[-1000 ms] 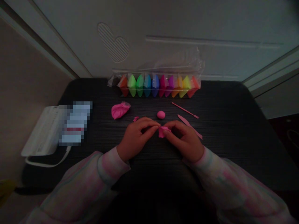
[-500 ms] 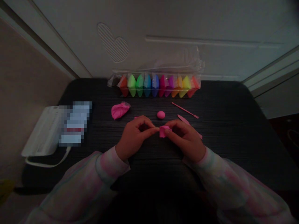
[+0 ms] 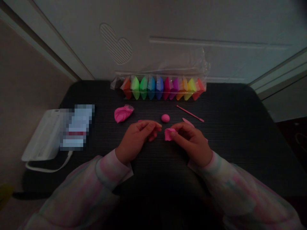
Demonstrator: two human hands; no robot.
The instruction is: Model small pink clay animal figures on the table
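Observation:
My right hand (image 3: pixel 192 140) pinches a small piece of pink modelling clay (image 3: pixel 169 134) with a ragged edge between thumb and forefinger. Just left of it, my left hand (image 3: pixel 139 137) is closed, thumb pressed along the forefinger; whatever it may hold is hidden. A pink clay ball (image 3: pixel 165 118) rests on the table beyond the gap between the hands. Partly covered by my right hand lies a flat pink modelling knife (image 3: pixel 188 122). Behind it is a thin pink modelling stick (image 3: pixel 190 113). A sliver of something pink shows behind my left hand.
A crumpled pink clay packet (image 3: pixel 123 113) lies left of the ball. Clear bags of coloured clay (image 3: pixel 159 88) line the back of the black table (image 3: pixel 235 127), against a white panel (image 3: pixel 168 25). At left are a blurred-out phone (image 3: pixel 78 127), a white box (image 3: pixel 44 134) and a cable (image 3: pixel 48 170).
My left hand has drawn back slightly left from the clay piece, its thumb sliding back along the forefinger. The right hand still pinches the clay, nearly in the same spot.

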